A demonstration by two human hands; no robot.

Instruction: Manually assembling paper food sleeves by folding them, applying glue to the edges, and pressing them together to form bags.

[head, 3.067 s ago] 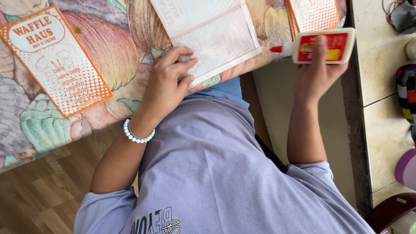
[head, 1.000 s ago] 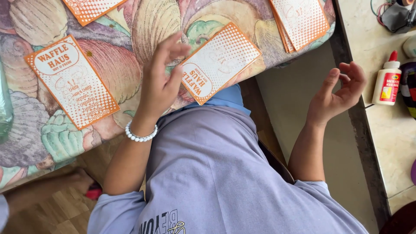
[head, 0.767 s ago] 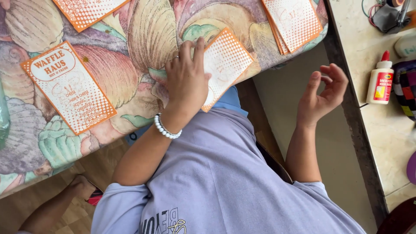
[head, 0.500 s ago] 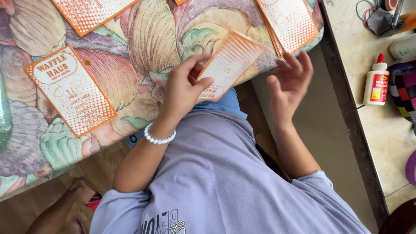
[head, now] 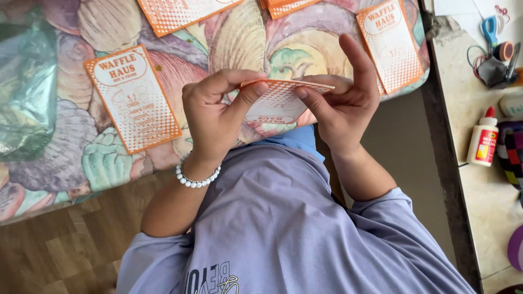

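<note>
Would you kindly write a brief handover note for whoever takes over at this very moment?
Left hand: pinches the near edge of an orange card, held flat above the lap.
Right hand: grips the same card's other end, index finger raised.
Other cards: one on the shell-print cloth to the left, one to the right, more along the top.
Glue bottle: upright on the side counter, untouched.
Done or left: cannot tell from this view.

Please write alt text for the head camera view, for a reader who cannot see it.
Both hands, left hand and right hand, pinch a folded orange-and-white printed paper card above a shell-patterned tablecloth. More orange cards lie flat on it; a white glue bottle with a red cap stands on the beige counter at the right.
</note>
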